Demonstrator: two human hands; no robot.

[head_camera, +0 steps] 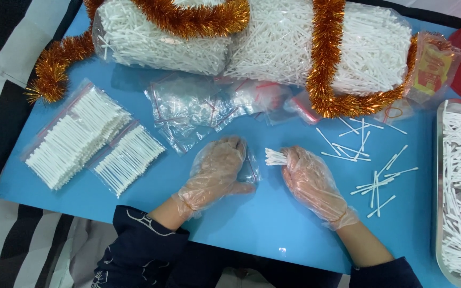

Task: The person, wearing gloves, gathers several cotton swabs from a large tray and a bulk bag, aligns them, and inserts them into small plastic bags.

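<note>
Both my hands wear thin clear plastic gloves over a blue table [262,224]. My right hand [310,181] is closed around a small bundle of white sticks [275,157], whose ends poke out to the left. My left hand [217,168] holds a small clear zip bag [251,169], its mouth facing the bundle a short gap away. Loose white sticks [372,184] lie scattered just right of my right hand.
Filled flat bags of white sticks [89,138] lie at the left. Empty clear zip bags [198,109] are heaped at the centre back. Two big bags of sticks [273,40] wrapped in orange tinsel [324,58] line the far edge. A metal tray [441,176] of sticks sits at right.
</note>
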